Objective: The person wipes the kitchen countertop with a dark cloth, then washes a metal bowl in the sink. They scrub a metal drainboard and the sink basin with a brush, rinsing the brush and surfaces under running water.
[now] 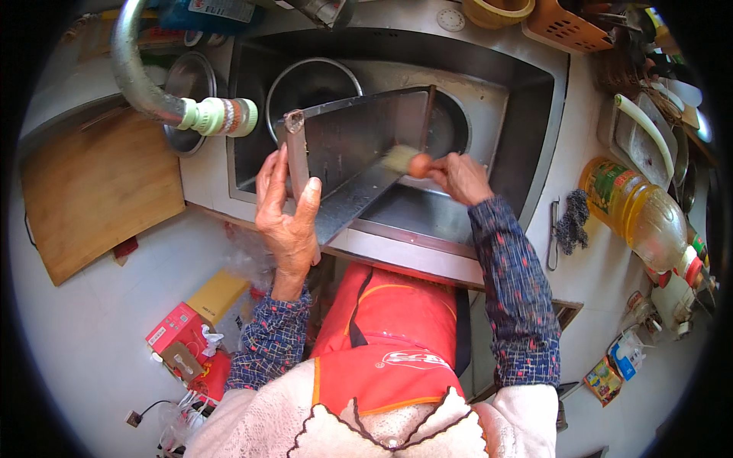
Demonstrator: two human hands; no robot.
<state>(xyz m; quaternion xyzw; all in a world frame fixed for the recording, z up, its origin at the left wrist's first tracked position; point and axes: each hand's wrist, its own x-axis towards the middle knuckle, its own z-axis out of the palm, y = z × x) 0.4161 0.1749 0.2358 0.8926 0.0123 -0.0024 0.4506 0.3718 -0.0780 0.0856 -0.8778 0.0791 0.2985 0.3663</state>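
My left hand (289,214) grips the near end of a long metal trough-like panel (361,126), with the thumb on one side and the fingers on the other. The panel slants over the sink (529,143), its inner faces wet and spotted. In my right hand (465,176) is a brush (404,161) with an orange handle end and pale bristles. Its bristles are blurred and lie against or close to the panel's inside, near the far end. Below the panel, a round metal basin (314,63) stands in the sink, partly hidden.
A curved faucet (215,116) hangs over the left side. Beside it are a metal lid (190,86) and a wooden cutting board (103,189). To the right lie a steel-wool scourer (571,222), metal tongs (553,235) and a large oil bottle (635,212). An orange plastic basket (567,28) sits behind the sink.
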